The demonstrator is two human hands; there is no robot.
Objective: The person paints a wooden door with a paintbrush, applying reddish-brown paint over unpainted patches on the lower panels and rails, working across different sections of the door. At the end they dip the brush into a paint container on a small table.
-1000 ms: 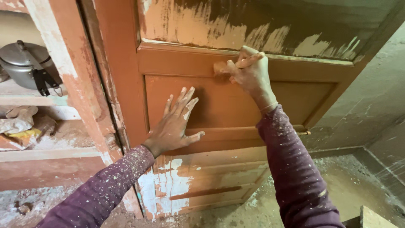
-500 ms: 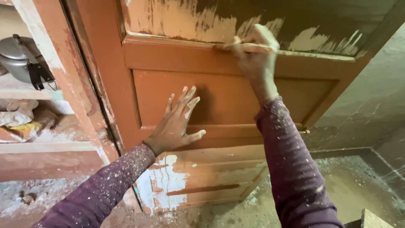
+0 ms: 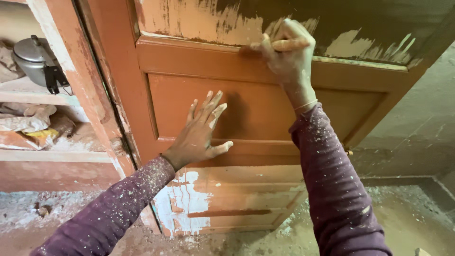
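Note:
A brown wooden door (image 3: 265,104) with raised panels fills the view, its upper panel patchy with scraped paint. My left hand (image 3: 201,130) lies flat on the middle panel, fingers spread. My right hand (image 3: 286,52) is clenched around a small piece of sandpaper (image 3: 258,46), pressing it on the ledge at the bottom of the upper panel. Both sleeves are purple and speckled with dust. The lowest panel (image 3: 189,201) shows white bare patches.
At the left, open shelves hold a metal pressure cooker (image 3: 35,61) and crumpled bags (image 3: 26,125). The orange door frame (image 3: 90,95) stands between shelves and door. Dusty floor (image 3: 403,223) and a grey wall (image 3: 422,123) lie at the right.
My right hand has moved up from the rail to the bottom edge of the upper panel and slid a little to the right. My left hand stays flat on the middle panel.

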